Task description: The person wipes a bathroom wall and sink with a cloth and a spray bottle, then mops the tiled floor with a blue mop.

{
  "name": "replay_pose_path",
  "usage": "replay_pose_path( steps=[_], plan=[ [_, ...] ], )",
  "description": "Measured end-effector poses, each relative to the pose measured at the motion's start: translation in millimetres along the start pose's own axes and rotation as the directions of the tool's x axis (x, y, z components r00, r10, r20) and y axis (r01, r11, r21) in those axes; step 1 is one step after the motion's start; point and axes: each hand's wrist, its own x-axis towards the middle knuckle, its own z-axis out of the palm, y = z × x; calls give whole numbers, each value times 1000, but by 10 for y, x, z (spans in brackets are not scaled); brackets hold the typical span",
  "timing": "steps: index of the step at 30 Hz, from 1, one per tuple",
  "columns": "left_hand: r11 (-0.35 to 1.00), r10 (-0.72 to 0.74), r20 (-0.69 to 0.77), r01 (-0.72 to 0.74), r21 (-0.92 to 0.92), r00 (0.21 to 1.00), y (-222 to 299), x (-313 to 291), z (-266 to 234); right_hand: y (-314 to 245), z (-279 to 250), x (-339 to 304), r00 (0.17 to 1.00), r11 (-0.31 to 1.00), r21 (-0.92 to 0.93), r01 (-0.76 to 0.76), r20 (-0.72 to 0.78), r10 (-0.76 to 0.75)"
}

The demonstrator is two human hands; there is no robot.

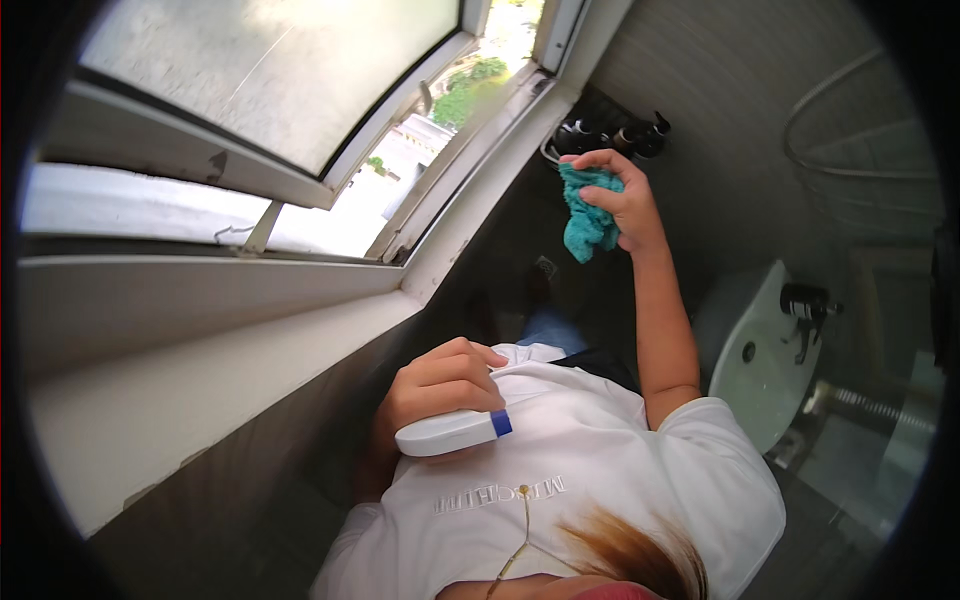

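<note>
My left hand (440,382) is closed around a white spray bottle (450,433) with a blue nozzle, held close against the front of my white shirt. Only the sprayer head shows; the rest is hidden behind my hand. With my arm stretched out, my right hand (622,200) pinches a crumpled teal cloth (588,215), which hangs down from the fingers. The cloth is in the air, a little to the right of the window sill (440,265), and appears apart from it.
A window sash (250,170) with a pale frame tilts open at the left, with greenery and a light surface outside. Dark pump bottles (640,137) stand on a corner rack beyond the cloth. At the right are a white washbasin (765,370) with a dark tap and a curved rail (790,130).
</note>
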Motion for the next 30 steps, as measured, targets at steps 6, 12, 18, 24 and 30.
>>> replay_pose_path(
  steps=[6, 12, 18, 24, 30],
  plan=[
    [995, 100, -77, -99, 20, 992, -421, -91, -176, 336, 36, -883, 977, 980, -134, -149, -175, 124],
    [983, 139, -156, -117, 139, 978, -452, -129, -22, 683, 187, -1769, 944, 854, -512, -94, -319, -87],
    [976, 195, -143, -177, 131, 970, -611, -238, -72, 763, 461, -2677, 928, 852, -524, -18, -326, -181],
    [1000, 9, -40, -9, 8, 999, -629, -490, -121, 690, 167, -4266, 796, 994, 82, 76, -605, -11],
    [977, -139, 108, 154, -150, 984, -529, -577, 1355, 939, -156, -6036, 323, 979, 95, 181, -946, 32]
  ],
)
